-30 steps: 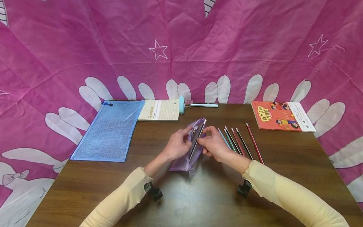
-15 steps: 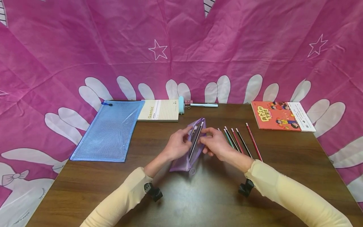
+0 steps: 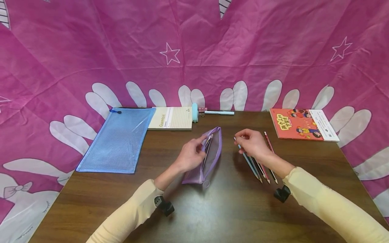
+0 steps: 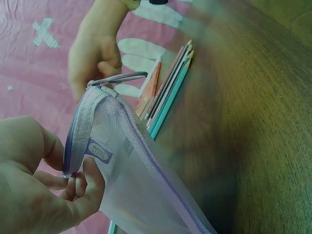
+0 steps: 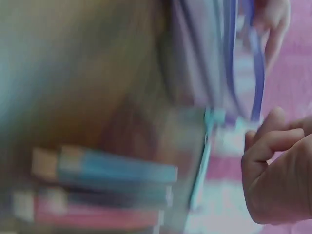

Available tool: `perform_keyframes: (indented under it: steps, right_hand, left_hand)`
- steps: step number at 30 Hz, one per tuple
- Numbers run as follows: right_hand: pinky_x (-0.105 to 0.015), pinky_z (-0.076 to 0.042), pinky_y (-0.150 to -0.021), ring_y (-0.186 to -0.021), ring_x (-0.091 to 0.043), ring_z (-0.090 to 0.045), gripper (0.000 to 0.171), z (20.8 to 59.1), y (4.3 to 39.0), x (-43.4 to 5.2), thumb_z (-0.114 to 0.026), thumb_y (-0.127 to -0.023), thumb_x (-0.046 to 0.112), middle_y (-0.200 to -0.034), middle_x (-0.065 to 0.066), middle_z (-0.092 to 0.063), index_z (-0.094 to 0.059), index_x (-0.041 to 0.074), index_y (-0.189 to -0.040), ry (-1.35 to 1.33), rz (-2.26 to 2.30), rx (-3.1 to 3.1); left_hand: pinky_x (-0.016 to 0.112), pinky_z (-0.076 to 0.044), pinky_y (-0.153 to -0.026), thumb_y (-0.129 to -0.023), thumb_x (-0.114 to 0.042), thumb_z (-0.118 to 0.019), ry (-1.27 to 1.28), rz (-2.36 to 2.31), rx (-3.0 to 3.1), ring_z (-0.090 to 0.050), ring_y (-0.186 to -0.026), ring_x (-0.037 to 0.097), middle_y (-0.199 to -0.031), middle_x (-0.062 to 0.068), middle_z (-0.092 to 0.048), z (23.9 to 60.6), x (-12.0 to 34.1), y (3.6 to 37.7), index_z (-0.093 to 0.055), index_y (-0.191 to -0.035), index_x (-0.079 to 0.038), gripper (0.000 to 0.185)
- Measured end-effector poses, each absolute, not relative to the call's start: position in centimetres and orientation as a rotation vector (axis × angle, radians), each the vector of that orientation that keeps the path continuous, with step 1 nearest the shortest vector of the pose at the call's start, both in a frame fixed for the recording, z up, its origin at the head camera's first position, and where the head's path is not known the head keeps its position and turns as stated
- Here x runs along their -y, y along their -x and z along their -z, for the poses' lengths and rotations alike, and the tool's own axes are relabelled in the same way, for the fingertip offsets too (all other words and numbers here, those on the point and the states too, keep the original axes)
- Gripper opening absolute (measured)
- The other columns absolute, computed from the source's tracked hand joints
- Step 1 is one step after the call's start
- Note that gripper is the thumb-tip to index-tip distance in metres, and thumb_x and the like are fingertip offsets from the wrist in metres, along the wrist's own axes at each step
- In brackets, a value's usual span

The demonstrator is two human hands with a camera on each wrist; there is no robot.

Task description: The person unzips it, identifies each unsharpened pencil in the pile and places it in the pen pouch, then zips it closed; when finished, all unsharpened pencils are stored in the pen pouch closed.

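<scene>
My left hand (image 3: 190, 155) pinches the edge of a purple mesh pencil case (image 3: 217, 155), whose zipped mouth gapes. Inside it lie pencils (image 3: 208, 150), their ends showing near the top. In the left wrist view the fingers grip the case (image 4: 146, 180) by its zipper corner. My right hand (image 3: 253, 145) hovers, fingers loosely curled, over the ends of several pencils (image 3: 251, 165) lying side by side on the table. Nothing shows between those fingers in the right wrist view, where the hand (image 5: 278, 170) is apart from the blurred blue pencil (image 5: 129, 168).
A blue mesh zip bag (image 3: 117, 141) lies at the left, beside a notepad (image 3: 174, 118). Behind the case are a light-blue stapler-like item (image 3: 195, 113), a pink binder clip (image 3: 202, 110) and a light-blue pen (image 3: 220, 112). An orange picture book (image 3: 291, 125) lies at the back right.
My right hand let a dark pencil go into the pencil case, then moved right, away from the case, to the pencils on the table. The left hand kept its place.
</scene>
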State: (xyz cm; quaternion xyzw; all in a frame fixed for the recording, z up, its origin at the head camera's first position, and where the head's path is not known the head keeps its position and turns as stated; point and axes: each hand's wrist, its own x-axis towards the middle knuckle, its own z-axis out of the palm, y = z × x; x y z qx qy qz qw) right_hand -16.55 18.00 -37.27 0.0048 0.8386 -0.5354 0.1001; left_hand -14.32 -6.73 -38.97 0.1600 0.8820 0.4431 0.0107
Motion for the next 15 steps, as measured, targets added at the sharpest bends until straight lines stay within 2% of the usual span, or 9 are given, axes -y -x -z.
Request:
perform_keyframes:
  steps: [3, 7, 15]
  right_hand:
    - [-0.026, -0.047, -0.048, -0.059, -0.015, -0.063, 0.025, 37.5, 17.6, -21.5, -0.056, -0.095, 0.008, -0.092, -0.021, -0.067, -0.061, -0.009, -0.113, 0.07, 1.355, -2.695]
    - [-0.029, -0.05, -0.051, -0.062, -0.021, -0.066, 0.025, 38.4, 18.7, -25.8, -0.059, -0.093, 0.008, -0.084, -0.019, -0.066, -0.06, -0.013, -0.107, 0.126, 1.082, -2.864]
    - [-0.038, -0.051, -0.056, -0.063, -0.02, -0.067, 0.036, 40.3, 19.4, -30.0, -0.065, -0.092, 0.017, -0.085, -0.019, -0.068, -0.059, -0.014, -0.109, 0.057, 0.747, -2.846]
  left_hand:
    - [0.033, -0.048, -0.073, -0.076, 0.005, -0.057, -0.506, -1.378, -2.754, -0.056, -0.082, 0.019, -0.091, 0.007, -0.06, 38.9, 6.7, 14.4, -0.054, -0.142, 0.0, 0.067]
    - [0.034, -0.048, -0.074, -0.077, 0.006, -0.057, -0.509, -1.384, -2.748, -0.057, -0.083, 0.02, -0.092, 0.009, -0.061, 38.6, 6.8, 14.4, -0.054, -0.143, -0.001, 0.066]
    - [0.034, -0.048, -0.072, -0.077, 0.005, -0.059, -0.483, -1.371, -2.781, -0.056, -0.08, 0.02, -0.09, 0.007, -0.061, 37.8, 7.4, 14.7, -0.055, -0.14, 0.002, 0.063]
